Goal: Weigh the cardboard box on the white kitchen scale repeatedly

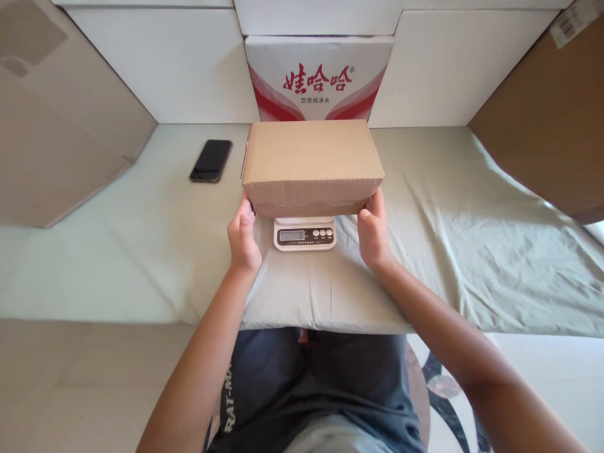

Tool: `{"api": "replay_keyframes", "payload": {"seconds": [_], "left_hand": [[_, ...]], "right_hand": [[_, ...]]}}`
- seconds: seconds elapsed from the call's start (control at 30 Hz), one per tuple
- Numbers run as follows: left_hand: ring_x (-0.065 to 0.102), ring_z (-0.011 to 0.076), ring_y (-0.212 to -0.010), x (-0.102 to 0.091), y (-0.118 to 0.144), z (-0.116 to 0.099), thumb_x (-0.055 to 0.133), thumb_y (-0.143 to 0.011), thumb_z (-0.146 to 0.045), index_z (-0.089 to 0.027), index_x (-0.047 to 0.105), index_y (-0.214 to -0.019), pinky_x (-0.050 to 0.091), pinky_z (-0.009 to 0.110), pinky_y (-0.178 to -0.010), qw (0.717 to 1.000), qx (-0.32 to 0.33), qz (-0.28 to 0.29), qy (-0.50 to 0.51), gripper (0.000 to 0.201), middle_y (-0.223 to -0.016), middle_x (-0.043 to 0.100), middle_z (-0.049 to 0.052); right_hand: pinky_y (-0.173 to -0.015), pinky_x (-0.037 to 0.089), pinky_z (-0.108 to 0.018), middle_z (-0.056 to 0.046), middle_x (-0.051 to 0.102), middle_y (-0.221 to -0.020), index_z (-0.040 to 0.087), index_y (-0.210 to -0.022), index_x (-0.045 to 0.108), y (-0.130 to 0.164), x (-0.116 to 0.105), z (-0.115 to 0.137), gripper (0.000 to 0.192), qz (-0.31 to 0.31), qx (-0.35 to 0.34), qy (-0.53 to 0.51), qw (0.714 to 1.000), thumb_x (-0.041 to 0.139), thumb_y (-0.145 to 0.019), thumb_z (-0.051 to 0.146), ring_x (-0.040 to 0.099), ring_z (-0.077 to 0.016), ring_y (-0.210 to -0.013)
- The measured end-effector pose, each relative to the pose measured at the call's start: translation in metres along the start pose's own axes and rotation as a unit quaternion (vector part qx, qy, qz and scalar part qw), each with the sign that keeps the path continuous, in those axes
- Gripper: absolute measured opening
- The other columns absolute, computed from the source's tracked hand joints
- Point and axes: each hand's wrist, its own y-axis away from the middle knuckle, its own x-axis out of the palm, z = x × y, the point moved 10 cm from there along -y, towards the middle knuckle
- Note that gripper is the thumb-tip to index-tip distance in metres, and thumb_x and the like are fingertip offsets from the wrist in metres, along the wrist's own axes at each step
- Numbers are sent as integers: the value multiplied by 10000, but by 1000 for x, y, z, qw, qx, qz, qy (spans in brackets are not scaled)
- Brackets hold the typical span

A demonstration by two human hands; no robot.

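A closed brown cardboard box (311,160) rests on top of a small white digital scale (304,234) in the middle of the table. My left hand (243,238) grips the box's near left lower corner. My right hand (372,229) grips its near right lower corner. The scale's display and three round buttons show just below the box's front edge; the weighing plate is hidden under the box.
A black phone (211,160) lies on the pale green cloth (472,251) to the left. A white and red printed carton (318,78) stands behind the box. Large brown cardboard sheets (56,119) lean at both sides.
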Motion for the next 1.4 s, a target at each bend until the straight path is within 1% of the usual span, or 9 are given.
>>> {"api": "replay_keyframes", "payload": {"seconds": [0.13,0.27,0.33,0.43,0.53,0.8,1.0,1.23,1.4], "left_hand": [[476,357,-1589,-3,0,3,430,-942,-867,-247,677,-1493,403,486,-1318,1000,-3,-7,2,866,-1594,634,134],[459,353,-1600,-5,-1,2,424,-960,-846,-255,685,-1485,383,482,-1331,1000,4,-5,-3,832,-1605,623,131],[442,342,-1612,-7,-1,0,404,-964,-850,-268,657,-1515,362,472,-1344,1000,6,-13,-8,840,-1631,600,118],[428,319,-1623,-10,-2,-1,383,-986,-828,-289,623,-1547,360,454,-1350,1000,12,-29,-2,814,-1667,564,91],[423,316,-1626,-12,-4,-2,385,-1000,-802,-286,622,-1546,361,465,-1354,999,27,-39,5,787,-1690,537,77],[331,309,-1672,-18,-9,7,304,-998,-837,-296,519,-1617,297,487,-1382,998,41,-48,-2,850,-1740,464,54],[328,305,-1674,-19,-10,8,299,-1013,-817,-306,544,-1594,292,491,-1384,997,51,-55,8,812,-1728,482,43],[271,296,-1696,-20,-10,9,335,-1005,-825,-317,565,-1575,241,467,-1403,996,48,-62,32,797,-1745,454,19],[307,299,-1683,-21,-10,8,363,-1015,-799,-314,588,-1558,266,476,-1395,996,54,-66,38,761,-1725,484,26]], "right_hand": [[-1288,466,-594,8,575,-1615,458,-1494,518,2,2,2,636,-6,2,-9,1000,598,-894,655,487,-339,-1564],[-1309,450,-587,36,561,-1636,480,-1474,530,2,0,5,615,-20,12,-1,1000,570,-896,685,484,-333,-1570],[-1344,406,-600,48,525,-1676,478,-1491,515,2,-6,5,651,-38,21,-10,999,573,-883,703,428,-335,-1618],[-1397,298,-634,57,452,-1737,459,-1513,495,2,-15,1,703,-64,32,-24,997,592,-867,720,346,-338,-1675],[-1419,240,-635,53,423,-1756,445,-1518,492,1,-22,-3,706,-74,29,-36,996,589,-876,721,310,-326,-1698],[-1416,266,-583,42,491,-1706,432,-1465,539,-2,-37,-13,711,-127,65,-77,987,639,-827,729,332,-296,-1692],[-1406,280,-576,32,485,-1706,415,-1451,539,-4,-37,-16,675,-130,68,-81,986,610,-845,701,335,-297,-1691],[-1412,280,-569,25,482,-1707,403,-1443,532,-3,-38,-17,686,-140,74,-87,984,615,-833,706,336,-292,-1691],[-1407,287,-595,28,489,-1706,408,-1432,545,-4,-37,-17,666,-130,69,-73,986,617,-850,723,344,-300,-1685]]}}
